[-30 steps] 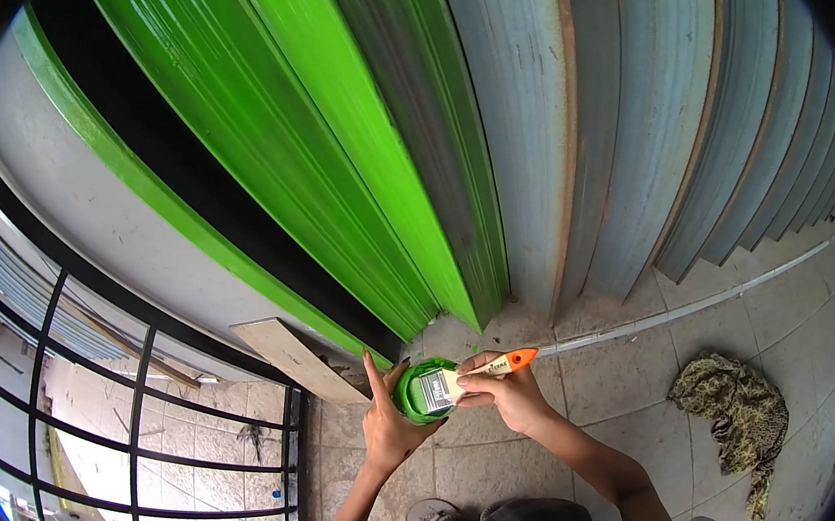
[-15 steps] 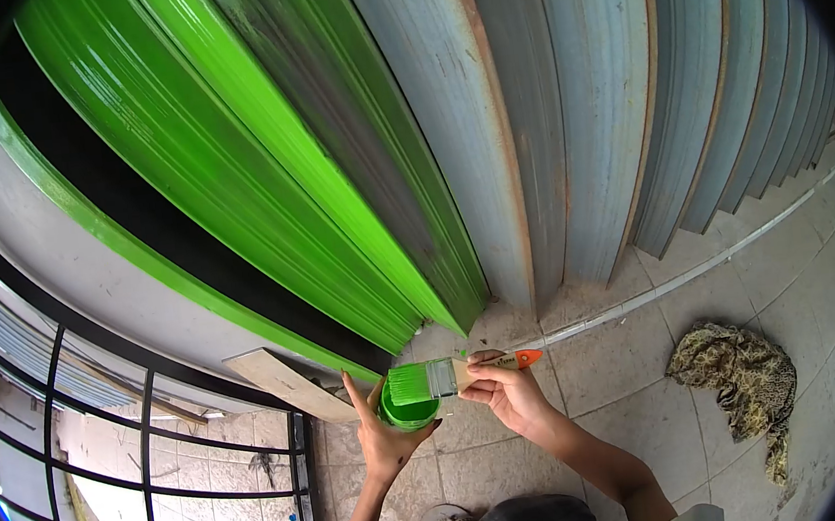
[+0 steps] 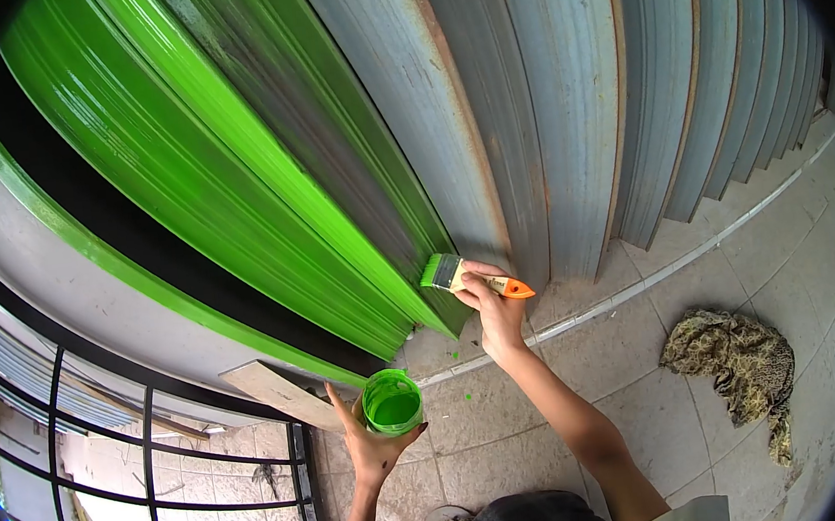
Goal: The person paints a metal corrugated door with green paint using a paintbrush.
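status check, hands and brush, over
Left hand holds paint cup. Right hand grips brush, bristles at shutter. Nothing in the way.

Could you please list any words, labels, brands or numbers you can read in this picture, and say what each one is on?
None can be read.
Paintbrush in the right hand: no lettering legible on its ferrule or orange handle.
Green paint cup in the left hand: no label visible.
Folding metal shutter and cloth: no text.

A shopfront or garage entrance at street level: a ribbed metal folding shutter point(image 3: 543, 98), grey and rust-streaked with some panels bright green, runs along a floor track point(image 3: 660, 272). Pale paving tiles point(image 3: 646, 339) cover the ground, and a black iron railing point(image 3: 148, 487) borders it.
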The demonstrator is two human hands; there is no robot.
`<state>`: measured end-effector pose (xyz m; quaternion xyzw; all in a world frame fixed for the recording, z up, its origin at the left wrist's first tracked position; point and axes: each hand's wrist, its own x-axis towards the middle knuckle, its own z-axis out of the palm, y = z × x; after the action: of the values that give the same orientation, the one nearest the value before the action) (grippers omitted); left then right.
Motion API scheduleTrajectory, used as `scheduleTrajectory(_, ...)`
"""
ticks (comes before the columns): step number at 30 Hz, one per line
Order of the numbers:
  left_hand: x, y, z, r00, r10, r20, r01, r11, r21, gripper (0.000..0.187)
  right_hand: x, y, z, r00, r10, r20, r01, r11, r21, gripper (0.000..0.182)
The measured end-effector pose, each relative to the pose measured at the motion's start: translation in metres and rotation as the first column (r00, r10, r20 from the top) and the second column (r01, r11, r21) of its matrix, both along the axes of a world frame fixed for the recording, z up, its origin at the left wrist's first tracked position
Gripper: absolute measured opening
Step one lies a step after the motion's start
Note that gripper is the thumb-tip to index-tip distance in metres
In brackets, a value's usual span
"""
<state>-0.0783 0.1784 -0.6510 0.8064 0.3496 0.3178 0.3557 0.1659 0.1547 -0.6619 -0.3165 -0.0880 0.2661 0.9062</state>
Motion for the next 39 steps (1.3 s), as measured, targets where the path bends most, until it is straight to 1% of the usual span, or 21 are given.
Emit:
scheduleTrajectory(1,0.000,-0.001,0.001,1.000,-0.001,-0.009,0.001,1.000,0.007,0.139,-0.002,0.000,0.014,0.999,-0.025,0.042,0.025,1.000,0.005,0.019)
scheduleTrajectory(4,0.000,-0.001,0.003,1.000,0.000,-0.026,0.001,1.000,0.017,0.139,-0.008,-0.008,0.034,0.992,-0.115,0.046,0.105,0.980,0.168,0.020)
scheduleTrajectory(5,-0.001,-0.001,0.003,1.000,-0.002,-0.028,0.002,1.000,0.007,0.139,-0.011,-0.010,0.035,0.990,-0.127,0.056,0.114,0.976,0.183,0.020)
scheduleTrajectory(6,-0.001,-0.001,0.003,1.000,-0.005,-0.029,0.005,1.000,-0.003,0.139,-0.013,-0.008,0.024,0.992,-0.118,0.052,0.110,0.984,0.138,0.020)
scheduleTrajectory(8,-0.003,-0.002,0.001,1.000,-0.012,-0.029,0.012,1.000,-0.009,0.139,-0.024,0.003,-0.022,0.993,-0.109,0.039,0.107,0.993,0.050,0.021)
scheduleTrajectory(9,-0.002,0.000,0.000,1.000,-0.017,-0.023,0.017,1.000,-0.005,0.139,-0.027,0.001,-0.045,0.994,-0.111,-0.007,0.111,0.994,0.020,0.019)
scheduleTrajectory(11,-0.004,0.003,-0.003,1.000,-0.023,-0.012,0.022,1.000,-0.010,0.139,-0.029,-0.007,-0.099,0.987,-0.131,-0.097,0.118,0.985,-0.128,0.018)
scheduleTrajectory(12,-0.006,0.003,-0.005,1.000,-0.028,-0.006,0.028,0.999,-0.016,0.138,-0.029,-0.012,-0.108,0.979,-0.147,-0.140,0.117,0.972,-0.203,0.018)
scheduleTrajectory(15,-0.004,0.003,-0.002,0.999,-0.052,0.013,0.052,0.998,-0.024,0.138,-0.025,-0.014,-0.122,0.960,-0.148,-0.236,0.083,0.960,-0.267,0.017)
scheduleTrajectory(17,-0.006,0.003,-0.006,0.998,-0.050,0.023,0.051,0.998,-0.046,0.137,-0.021,-0.003,-0.084,0.974,-0.109,-0.199,0.082,0.987,-0.138,0.017)
scheduleTrajectory(20,-0.004,0.003,-0.004,0.997,-0.065,0.045,0.068,0.995,-0.074,0.137,-0.021,0.003,-0.001,0.991,-0.078,-0.106,0.083,0.995,0.050,0.018)
scheduleTrajectory(22,-0.003,0.003,-0.004,0.997,-0.066,0.048,0.070,0.994,-0.083,0.137,-0.024,-0.004,0.028,0.991,-0.110,-0.078,0.122,0.978,0.171,0.018)
scheduleTrajectory(23,-0.004,0.004,-0.005,0.997,-0.063,0.043,0.066,0.994,-0.083,0.137,-0.027,-0.005,0.032,0.990,-0.122,-0.067,0.134,0.964,0.229,0.019)
scheduleTrajectory(24,-0.006,0.003,-0.006,0.998,-0.059,0.034,0.062,0.995,-0.084,0.138,-0.030,-0.004,0.025,0.991,-0.118,-0.066,0.128,0.973,0.193,0.019)
scheduleTrajectory(26,-0.007,0.002,-0.003,0.998,-0.059,0.032,0.062,0.994,-0.095,0.138,-0.037,0.002,-0.011,0.991,-0.118,-0.060,0.125,0.984,0.124,0.020)
scheduleTrajectory(29,-0.006,0.005,-0.003,0.997,-0.069,0.035,0.072,0.995,-0.074,0.138,-0.038,-0.001,-0.088,0.983,-0.164,-0.082,0.158,0.984,-0.078,0.018)
scheduleTrajectory(30,-0.008,0.004,-0.004,0.997,-0.073,0.033,0.075,0.995,-0.068,0.138,-0.040,-0.007,-0.098,0.979,-0.178,-0.096,0.162,0.975,-0.155,0.018)
scheduleTrajectory(33,-0.005,0.001,-0.001,0.997,-0.077,0.014,0.078,0.995,-0.066,0.139,-0.041,-0.012,-0.113,0.982,-0.154,-0.107,0.127,0.967,-0.219,0.018)
scheduleTrajectory(36,-0.006,0.004,-0.007,0.994,-0.101,0.031,0.104,0.991,-0.079,0.139,-0.039,0.002,-0.047,0.990,-0.126,-0.065,0.128,0.991,0.027,0.019)
scheduleTrajectory(38,-0.004,0.001,-0.003,0.994,-0.098,0.042,0.102,0.990,-0.101,0.139,-0.036,0.006,-0.004,0.990,-0.141,-0.024,0.143,0.978,0.154,0.020)
scheduleTrajectory(39,-0.003,0.000,-0.002,0.994,-0.097,0.048,0.102,0.989,-0.111,0.139,-0.036,0.004,0.015,0.988,-0.152,-0.035,0.156,0.965,0.210,0.020)
